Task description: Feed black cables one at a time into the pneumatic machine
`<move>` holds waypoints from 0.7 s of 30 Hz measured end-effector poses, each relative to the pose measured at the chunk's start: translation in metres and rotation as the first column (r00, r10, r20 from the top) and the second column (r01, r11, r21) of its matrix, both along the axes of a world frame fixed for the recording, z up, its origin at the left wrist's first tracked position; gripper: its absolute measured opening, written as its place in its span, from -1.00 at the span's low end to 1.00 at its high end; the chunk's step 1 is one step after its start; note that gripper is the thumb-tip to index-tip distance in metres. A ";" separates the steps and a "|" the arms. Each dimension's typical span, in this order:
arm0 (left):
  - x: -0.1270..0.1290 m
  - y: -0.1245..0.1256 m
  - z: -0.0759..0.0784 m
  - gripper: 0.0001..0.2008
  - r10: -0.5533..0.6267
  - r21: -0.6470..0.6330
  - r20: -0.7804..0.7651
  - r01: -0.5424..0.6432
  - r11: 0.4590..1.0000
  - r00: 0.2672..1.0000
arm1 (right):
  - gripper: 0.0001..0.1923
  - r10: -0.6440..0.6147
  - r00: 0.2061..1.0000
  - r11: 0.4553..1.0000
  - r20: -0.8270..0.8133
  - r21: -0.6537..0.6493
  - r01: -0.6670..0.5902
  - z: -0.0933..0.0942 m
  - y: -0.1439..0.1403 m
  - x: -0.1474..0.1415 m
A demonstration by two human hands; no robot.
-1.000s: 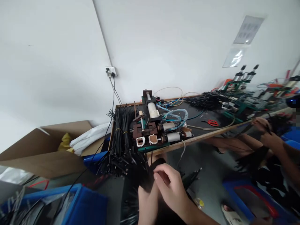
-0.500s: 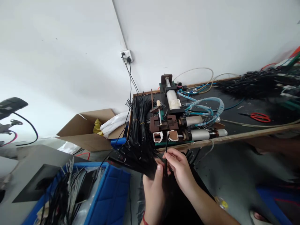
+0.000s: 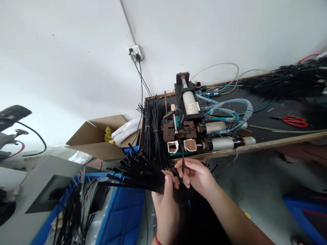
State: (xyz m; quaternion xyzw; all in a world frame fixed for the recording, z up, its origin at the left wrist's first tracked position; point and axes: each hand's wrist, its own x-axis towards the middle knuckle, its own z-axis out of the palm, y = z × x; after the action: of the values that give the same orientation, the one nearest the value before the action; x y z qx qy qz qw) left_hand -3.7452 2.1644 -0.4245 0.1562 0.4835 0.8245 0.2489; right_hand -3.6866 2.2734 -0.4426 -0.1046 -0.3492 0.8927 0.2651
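Left hand [image 3: 165,200] is clenched around a fanned bundle of black cable ties [image 3: 135,172]; thumb lies over the top of the bundle, the tie ends spread out to the left of the fist. Half a second ago the fan lay flatter and closer to the fist; now it splays wider and higher on the left.

Right hand [image 3: 195,175] pinches a single black tie [image 3: 182,154] between thumb and fingers, just right of the left thumb and touching it. The tie stands nearly upright, its tip reaching up in front of the machine [image 3: 186,126] on the bench edge [image 3: 268,144] just above the hands. Compared with the earlier picture, the right hand sits a little higher and closer to the machine's two white-rimmed openings.

Above the left hand, a tied bunch of black ties [image 3: 152,131] lies on the bench beside the machine. Below-left of the left hand: a blue bin [image 3: 122,211]. Far right of the right hand: red scissors [image 3: 293,120]. Cardboard box [image 3: 102,143] stands up-left.
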 end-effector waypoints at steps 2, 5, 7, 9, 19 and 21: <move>-0.001 0.001 0.005 -0.58 0.006 0.006 0.018 -0.006 1.000 1.000 | -0.69 0.000 1.000 1.000 0.009 0.004 0.000 0.000 0.001 -0.001; -0.004 0.003 0.010 -0.61 0.033 -0.003 0.012 -0.033 0.999 0.999 | -0.67 -0.033 0.999 0.999 0.022 0.008 0.033 0.001 0.001 -0.005; -0.007 0.004 0.013 -0.62 0.041 -0.008 -0.002 -0.042 0.999 0.999 | -0.64 -0.059 0.998 0.998 0.026 0.012 0.058 0.003 0.000 -0.009; -0.011 0.005 0.015 -0.61 0.044 -0.010 -0.012 -0.044 0.999 0.999 | -0.64 -0.079 0.997 0.997 0.021 0.016 0.079 0.004 0.000 -0.013; -0.021 0.002 0.014 -0.61 0.056 -0.034 -0.043 -0.058 0.998 0.997 | -0.66 -0.029 0.999 0.999 -0.015 -0.028 0.029 0.003 0.001 -0.027; -0.021 0.001 0.015 -0.61 0.050 -0.040 -0.049 -0.052 0.998 0.998 | -0.67 -0.008 1.000 0.999 -0.024 -0.033 0.007 0.003 0.002 -0.027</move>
State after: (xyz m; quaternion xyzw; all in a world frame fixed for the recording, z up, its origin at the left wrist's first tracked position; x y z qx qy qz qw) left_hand -3.7658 2.1655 -0.4100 0.1582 0.5100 0.8166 0.2192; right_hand -3.7132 2.2752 -0.4395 -0.0995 -0.3308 0.8985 0.2708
